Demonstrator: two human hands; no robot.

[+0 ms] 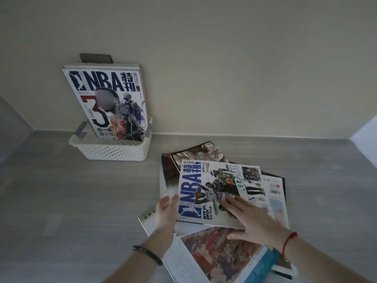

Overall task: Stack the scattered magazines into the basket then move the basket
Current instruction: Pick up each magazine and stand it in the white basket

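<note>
Grey wood-look floor [61, 201] meets a plain wall; a white perforated basket [114, 149] stands against it, magazines upright inside, an NBA issue [108, 103] in front; loose magazines [224, 252] lie scattered nearby; on the top NBA magazine [214, 190] the right hand [251, 219] presses flat, fingers spread; the left hand [166, 211], open, touches its left edge.

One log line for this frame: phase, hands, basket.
phase: picking up top NBA magazine | left hand at edge | right hand flat on it | basket holds magazines
</note>
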